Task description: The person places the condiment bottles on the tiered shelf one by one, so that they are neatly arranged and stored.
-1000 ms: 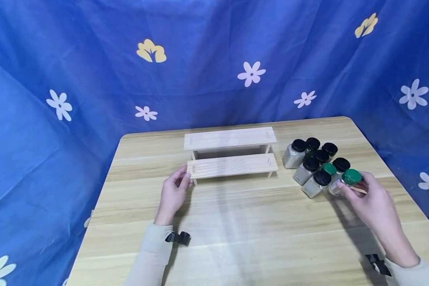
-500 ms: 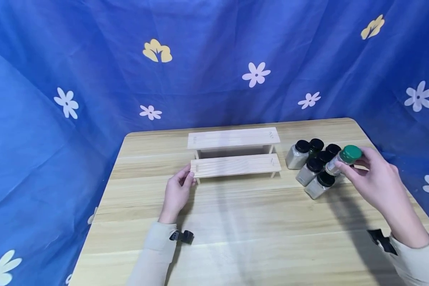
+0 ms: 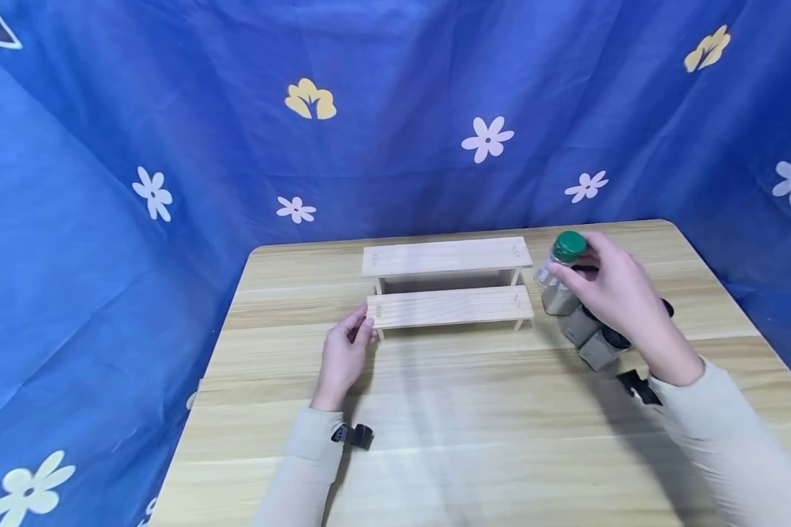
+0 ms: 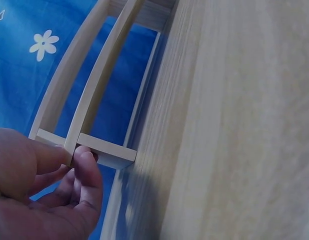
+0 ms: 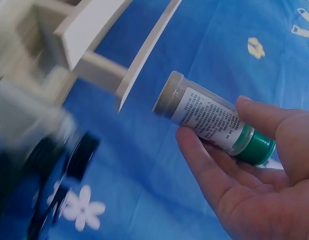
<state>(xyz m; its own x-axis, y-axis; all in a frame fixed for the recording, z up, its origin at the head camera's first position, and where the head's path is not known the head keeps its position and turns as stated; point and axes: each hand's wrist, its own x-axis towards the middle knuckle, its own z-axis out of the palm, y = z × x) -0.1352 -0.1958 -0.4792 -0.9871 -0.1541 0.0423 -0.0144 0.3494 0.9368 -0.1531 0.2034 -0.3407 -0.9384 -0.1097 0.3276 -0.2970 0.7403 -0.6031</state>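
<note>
A two-tier wooden shelf (image 3: 448,307) stands toward the back of the table. My left hand (image 3: 344,359) pinches the left end of its lower board (image 4: 97,82) between thumb and fingers. In my right hand (image 3: 622,293) is a clear spice jar (image 5: 207,114) with a green cap, a printed label and brownish contents. Thumb and fingers grip it by its sides, and it is held up just right of the shelf's upper board (image 3: 444,256). Below that hand, black-capped spice jars (image 3: 600,350) stand on the table, partly hidden by the hand and forearm.
The wood-grain table (image 3: 461,417) has its back edge against a blue curtain (image 3: 382,146) with flower prints. In the right wrist view, blurred jars (image 5: 39,130) show close by on the left.
My right hand has lifted the green-capped spice jar from the group and carried it left and back toward the shelf. The left hand stays on the lower board.
</note>
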